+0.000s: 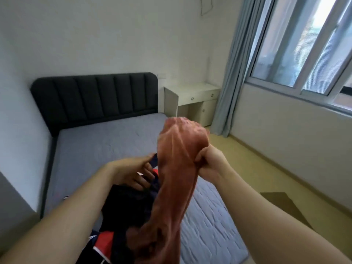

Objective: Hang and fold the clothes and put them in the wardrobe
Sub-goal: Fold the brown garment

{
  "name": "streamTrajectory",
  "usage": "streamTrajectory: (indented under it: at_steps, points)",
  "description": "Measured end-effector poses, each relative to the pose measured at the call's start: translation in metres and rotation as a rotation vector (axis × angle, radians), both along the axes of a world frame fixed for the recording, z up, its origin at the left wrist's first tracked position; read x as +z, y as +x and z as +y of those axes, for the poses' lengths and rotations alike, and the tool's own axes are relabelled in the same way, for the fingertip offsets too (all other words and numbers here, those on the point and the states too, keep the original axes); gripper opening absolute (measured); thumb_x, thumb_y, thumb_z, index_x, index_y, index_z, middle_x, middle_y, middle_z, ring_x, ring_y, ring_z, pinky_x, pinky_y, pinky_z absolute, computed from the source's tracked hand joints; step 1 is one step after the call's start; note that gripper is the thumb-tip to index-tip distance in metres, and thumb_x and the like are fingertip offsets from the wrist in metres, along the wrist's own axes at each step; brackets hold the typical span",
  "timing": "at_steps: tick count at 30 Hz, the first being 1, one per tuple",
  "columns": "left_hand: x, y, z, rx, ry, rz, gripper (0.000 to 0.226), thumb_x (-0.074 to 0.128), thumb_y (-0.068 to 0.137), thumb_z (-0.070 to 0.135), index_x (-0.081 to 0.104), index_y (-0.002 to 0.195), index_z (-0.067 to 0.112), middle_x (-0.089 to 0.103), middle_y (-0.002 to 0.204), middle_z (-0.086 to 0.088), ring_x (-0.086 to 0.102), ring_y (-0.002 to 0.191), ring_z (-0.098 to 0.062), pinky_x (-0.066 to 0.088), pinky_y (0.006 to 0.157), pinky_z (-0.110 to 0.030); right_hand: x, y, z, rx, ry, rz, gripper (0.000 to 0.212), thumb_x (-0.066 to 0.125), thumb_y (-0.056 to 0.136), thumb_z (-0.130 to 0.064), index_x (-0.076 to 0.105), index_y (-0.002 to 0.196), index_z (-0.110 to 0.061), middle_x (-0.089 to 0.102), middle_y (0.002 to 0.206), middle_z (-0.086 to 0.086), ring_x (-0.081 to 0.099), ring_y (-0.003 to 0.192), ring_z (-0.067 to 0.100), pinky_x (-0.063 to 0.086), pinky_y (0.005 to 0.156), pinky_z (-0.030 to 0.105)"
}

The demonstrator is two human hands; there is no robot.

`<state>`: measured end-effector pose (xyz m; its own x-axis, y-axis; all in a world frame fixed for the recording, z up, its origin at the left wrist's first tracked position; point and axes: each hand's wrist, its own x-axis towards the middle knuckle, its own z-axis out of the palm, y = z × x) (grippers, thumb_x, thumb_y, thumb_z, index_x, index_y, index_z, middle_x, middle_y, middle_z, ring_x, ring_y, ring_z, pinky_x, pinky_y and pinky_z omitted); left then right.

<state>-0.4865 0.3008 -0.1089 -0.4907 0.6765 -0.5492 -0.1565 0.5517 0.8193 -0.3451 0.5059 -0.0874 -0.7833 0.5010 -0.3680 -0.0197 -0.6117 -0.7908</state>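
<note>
Garment of rust-red cloth [177, 168] hangs bunched above the grey bed [106, 141], clenched near its top by the right grip [207, 161], while the left grip [131, 171] pinches a navy garment [129, 206] lying on the bed.

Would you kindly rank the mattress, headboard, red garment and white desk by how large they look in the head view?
1. mattress
2. headboard and red garment: about alike; the garment is nearer the camera, so unranked
3. white desk

A home bedroom: bed [106, 141] with padded headboard [95, 98], curtained window [304, 44]
</note>
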Motion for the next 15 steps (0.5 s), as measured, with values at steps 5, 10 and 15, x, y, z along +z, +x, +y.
streamTrajectory:
  at_steps: [5,10,15]
  points:
    - [0.002,0.001,0.056,0.143,0.408,0.056,0.041,0.056,0.102,0.031,0.051,0.138,0.013,0.062,0.134,-0.012,0.061,0.122,-0.030,0.050,0.105,-0.048,0.035,0.002,-0.008,0.210,0.174,0.130,0.057,0.045,0.077,0.021,0.068,0.122,-0.006,0.066,0.116,0.031,0.065,0.095,0.041,0.058,0.086,0.050]
    - [0.039,-0.011,0.099,0.057,0.808,-0.095,0.038,0.053,0.103,0.028,0.057,0.140,0.020,0.061,0.139,-0.003,0.056,0.131,-0.022,0.051,0.100,-0.030,0.042,0.005,0.017,0.120,0.445,-0.039,0.037,0.053,0.093,0.006,0.057,0.128,-0.005,0.065,0.106,0.028,0.058,0.093,0.037,0.049,0.091,0.052]
    - [0.044,-0.009,0.135,0.005,0.670,0.458,0.035,0.068,0.069,0.002,0.076,0.091,0.029,0.077,0.090,0.003,0.074,0.089,-0.016,0.060,0.072,-0.027,0.057,0.018,0.046,0.132,0.658,-0.143,0.076,0.072,0.060,-0.011,0.054,0.129,-0.036,0.069,0.117,0.008,0.065,0.106,0.022,0.051,0.091,0.044]
